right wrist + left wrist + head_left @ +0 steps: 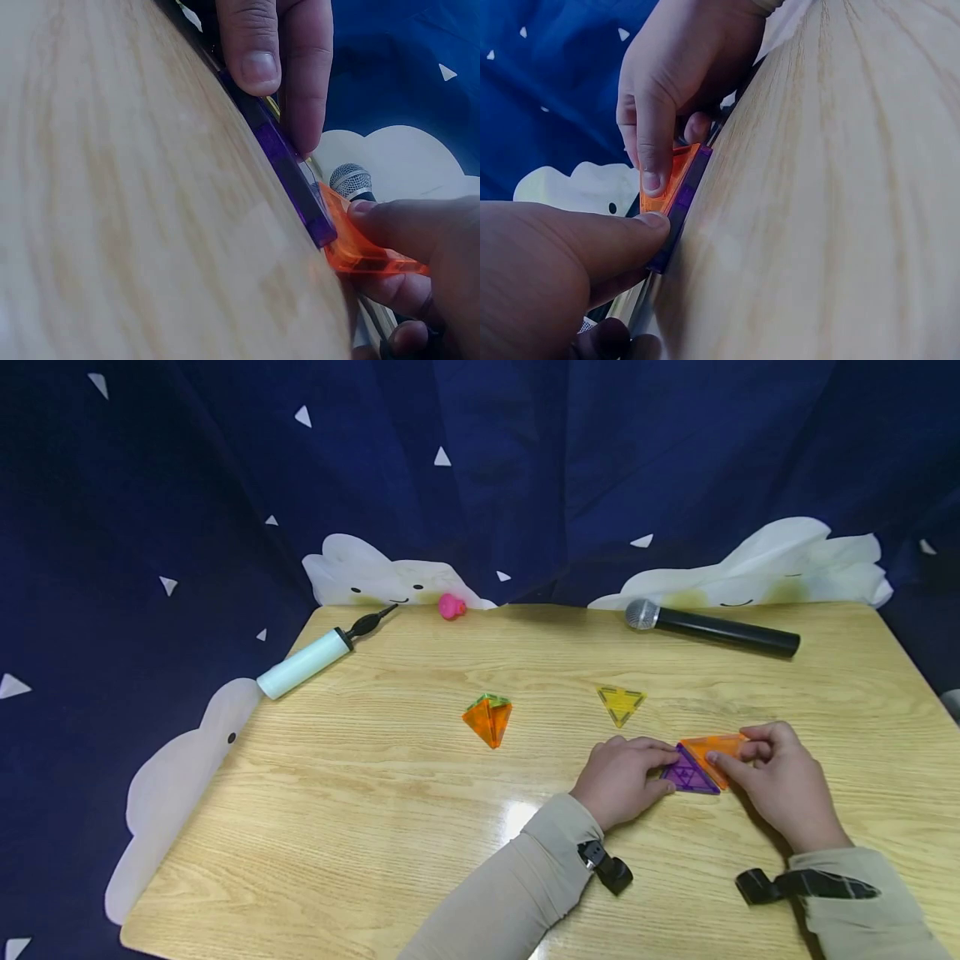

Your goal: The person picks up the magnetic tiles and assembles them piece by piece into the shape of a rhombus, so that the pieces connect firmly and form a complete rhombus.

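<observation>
A purple triangular magnetic tile (686, 774) lies on the table, seen edge-on in the left wrist view. My left hand (618, 779) holds its left side between thumb and fingers. Against its right edge sits an orange triangular tile (703, 748), pinched by my right hand (786, 789) with the thumb on top and fingers beneath. In the right wrist view the orange tile (351, 244) is slightly tilted and meets the end of the purple tile (289, 165). Just beyond my hands rests a flat yellow triangular tile (621, 704).
Left of the hands stands a small orange and green tile pyramid (489, 722). A black microphone (720, 631) lies at the back right. Along the back left are a pale blue hand pump (307, 663) and a small pink object (451, 606). A dark blue curtain (525, 468) hangs behind the table.
</observation>
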`<state>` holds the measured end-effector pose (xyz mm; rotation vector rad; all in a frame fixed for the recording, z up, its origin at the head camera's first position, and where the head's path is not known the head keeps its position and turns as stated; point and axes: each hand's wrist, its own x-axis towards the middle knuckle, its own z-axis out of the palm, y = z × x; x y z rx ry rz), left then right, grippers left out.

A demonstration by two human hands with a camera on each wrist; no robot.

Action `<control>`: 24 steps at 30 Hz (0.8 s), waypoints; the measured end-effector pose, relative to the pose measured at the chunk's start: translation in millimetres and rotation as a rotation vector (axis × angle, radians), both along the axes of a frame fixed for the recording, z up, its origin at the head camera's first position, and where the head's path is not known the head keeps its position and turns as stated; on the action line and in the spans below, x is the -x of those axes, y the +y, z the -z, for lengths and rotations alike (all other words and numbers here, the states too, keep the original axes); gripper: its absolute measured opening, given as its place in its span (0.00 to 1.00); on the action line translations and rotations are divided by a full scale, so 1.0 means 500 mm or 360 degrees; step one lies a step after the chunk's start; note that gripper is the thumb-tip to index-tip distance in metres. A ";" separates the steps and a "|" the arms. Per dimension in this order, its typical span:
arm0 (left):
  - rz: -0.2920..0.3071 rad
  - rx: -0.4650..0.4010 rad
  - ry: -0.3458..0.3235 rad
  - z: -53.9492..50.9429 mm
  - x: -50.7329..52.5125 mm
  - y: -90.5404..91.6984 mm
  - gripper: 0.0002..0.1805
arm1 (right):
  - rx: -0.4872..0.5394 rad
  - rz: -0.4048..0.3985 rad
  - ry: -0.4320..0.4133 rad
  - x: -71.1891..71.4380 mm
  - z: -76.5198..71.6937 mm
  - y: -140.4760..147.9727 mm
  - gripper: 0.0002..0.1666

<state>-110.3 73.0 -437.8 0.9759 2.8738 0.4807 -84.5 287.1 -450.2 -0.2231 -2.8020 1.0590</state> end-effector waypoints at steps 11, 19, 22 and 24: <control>0.0001 -0.0006 -0.0023 -0.001 0.002 0.001 0.22 | -0.0004 -0.0006 0.0082 -0.012 0.002 -0.007 0.32; -0.0003 0.0010 -0.0014 -0.001 0.004 0.002 0.22 | -0.0029 -0.0037 0.0136 -0.029 -0.006 -0.008 0.32; 0.0002 -0.0010 -0.0012 0.001 0.005 0.000 0.23 | -0.0091 -0.0026 0.0073 -0.032 -0.007 -0.012 0.26; 0.0006 -0.0057 -0.0021 0.004 0.007 -0.004 0.23 | -0.0127 -0.0016 0.0040 -0.033 -0.006 -0.015 0.22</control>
